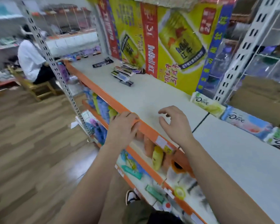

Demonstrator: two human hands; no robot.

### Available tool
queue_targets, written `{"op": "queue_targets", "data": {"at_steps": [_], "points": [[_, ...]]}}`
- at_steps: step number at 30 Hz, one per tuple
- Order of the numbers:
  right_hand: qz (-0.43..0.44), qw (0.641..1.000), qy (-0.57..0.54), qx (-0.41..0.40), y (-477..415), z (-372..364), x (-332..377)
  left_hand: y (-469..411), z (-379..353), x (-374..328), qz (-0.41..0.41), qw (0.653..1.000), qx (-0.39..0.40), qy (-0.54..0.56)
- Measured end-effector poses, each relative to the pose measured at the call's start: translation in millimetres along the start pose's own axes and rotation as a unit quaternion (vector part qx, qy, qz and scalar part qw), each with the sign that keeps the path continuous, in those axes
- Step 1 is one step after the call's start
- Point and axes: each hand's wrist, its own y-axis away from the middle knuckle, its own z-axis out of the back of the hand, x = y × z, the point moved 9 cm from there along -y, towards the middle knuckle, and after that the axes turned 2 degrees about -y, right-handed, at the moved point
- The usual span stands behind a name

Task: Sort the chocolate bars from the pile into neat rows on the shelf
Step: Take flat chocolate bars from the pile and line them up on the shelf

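Both hands empty: left hand (125,125) grips the shelf (152,97) edge, right hand (174,122) fingers spread. Next, likely reach the chocolate bar pile (124,71) at 12 o'clock.

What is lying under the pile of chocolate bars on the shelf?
The pile of chocolate bars rests directly on the pale grey shelf board. One dark bar lies flat beside it. Whether anything hides beneath the pile cannot be seen.

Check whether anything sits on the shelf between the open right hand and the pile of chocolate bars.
Nothing visible does. The right hand hovers open over bare shelf top, and the stretch up to the pile of chocolate bars holds no other item. The left hand grips the orange shelf edge, off that path.
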Motion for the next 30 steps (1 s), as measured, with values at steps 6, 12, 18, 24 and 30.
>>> {"op": "queue_targets", "data": {"at_steps": [6,12,18,24,30], "points": [[-0.001,1.000,-0.011,0.010,-118,-63,7,-101,3,82,0.010,1.000,0.020,-0.014],[-0.004,1.000,-0.009,0.023,-210,-113,10,-165,-3,156,0.037,0.999,0.021,-0.003],[-0.020,0.999,0.012,0.035,-272,-159,4,-212,-22,216,0.041,0.999,0.031,0.014],[-0.074,0.992,0.090,0.043,-338,-205,-22,-275,-49,268,-0.001,0.997,0.063,0.040],[-0.140,0.981,0.117,0.061,-370,-232,-40,-335,-65,302,-0.061,0.992,0.089,0.069]]}}
